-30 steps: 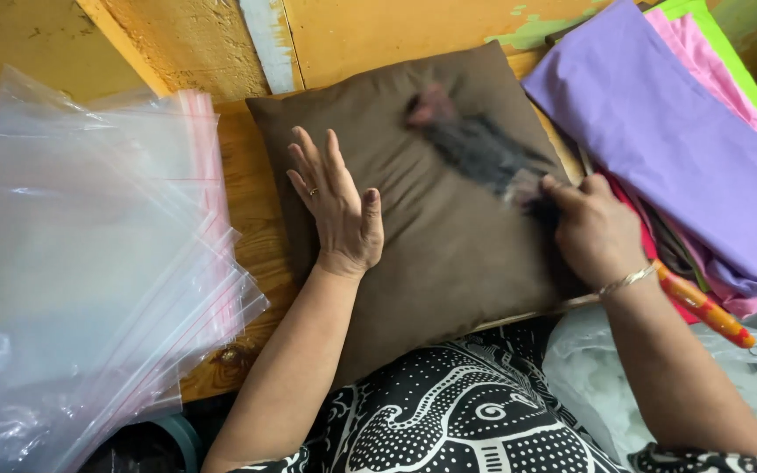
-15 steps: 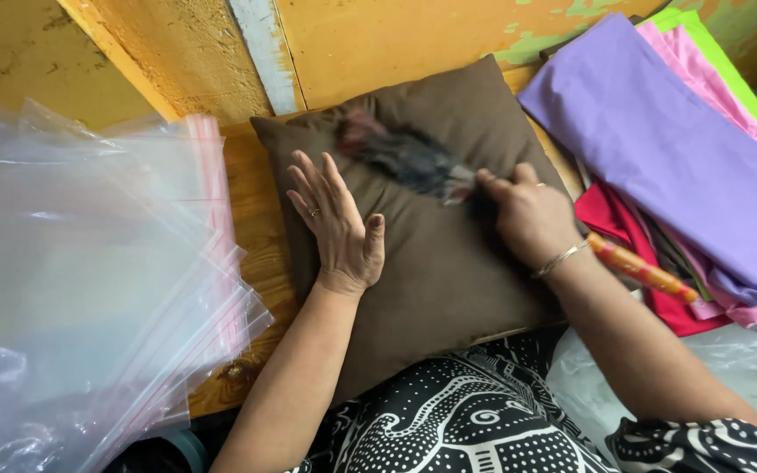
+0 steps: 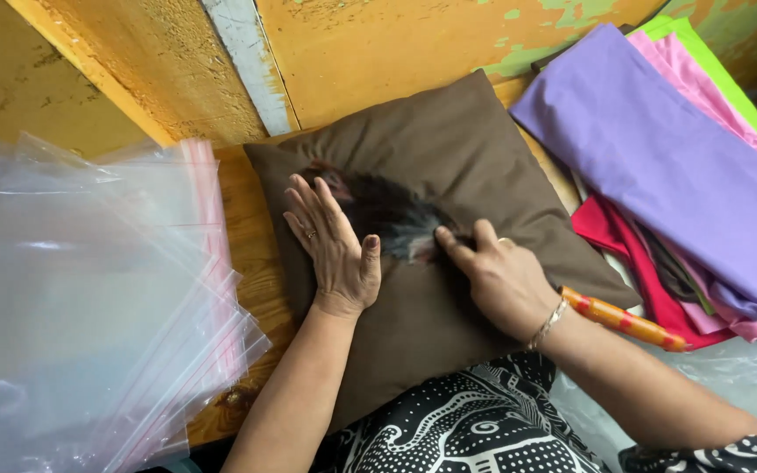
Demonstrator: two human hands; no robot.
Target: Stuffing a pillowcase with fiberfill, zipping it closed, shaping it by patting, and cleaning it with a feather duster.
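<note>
On soft brown cushion (image 3: 475, 166) | left hand (image 3: 335, 250) flat, grip open | right hand (image 3: 497, 280) grip closed on feathery duster (image 3: 392, 219)

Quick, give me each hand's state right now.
Left hand: open, flat on the brown cushion.
Right hand: closed on the feather duster, sweeping it over the cushion.

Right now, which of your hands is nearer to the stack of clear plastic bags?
Left. The left hand lies flat on the brown cushion, close to the plastic bags. The right hand grips the feather duster farther along the cushion.
</note>
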